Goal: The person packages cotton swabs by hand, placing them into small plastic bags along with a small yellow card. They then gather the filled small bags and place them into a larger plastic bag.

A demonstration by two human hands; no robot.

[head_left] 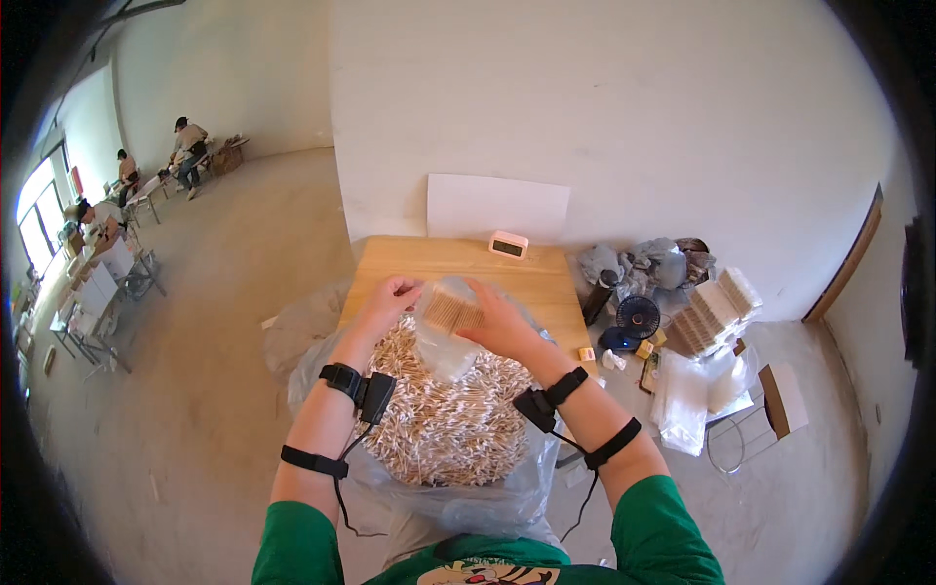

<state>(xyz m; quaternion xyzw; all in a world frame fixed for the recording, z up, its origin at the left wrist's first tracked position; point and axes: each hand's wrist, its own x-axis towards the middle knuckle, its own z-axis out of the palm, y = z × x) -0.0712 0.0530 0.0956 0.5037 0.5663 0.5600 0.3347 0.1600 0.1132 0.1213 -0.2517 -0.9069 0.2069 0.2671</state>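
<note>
A small clear plastic bag [444,356] hangs over a large heap of loose cotton swabs [448,429]. Inside its upper part lies a neat bundle of cotton swabs [451,312], sticks side by side. My right hand [502,322] grips the bag from the right, thumb low and fingers along the upper edge. At the bag's upper left, my left hand [392,294] has its fingertips pinched together; whatever is between them is too small to make out. The heap rests in a big translucent plastic sheet [517,492] at the table's near side.
The wooden table [390,255] meets a white wall, with a pink digital clock [508,245] at its far edge. To the right are a black fan [638,317], stacked filled packs [717,312], clear bags [680,400] and an open carton [783,400]. Other people [190,151] work far left.
</note>
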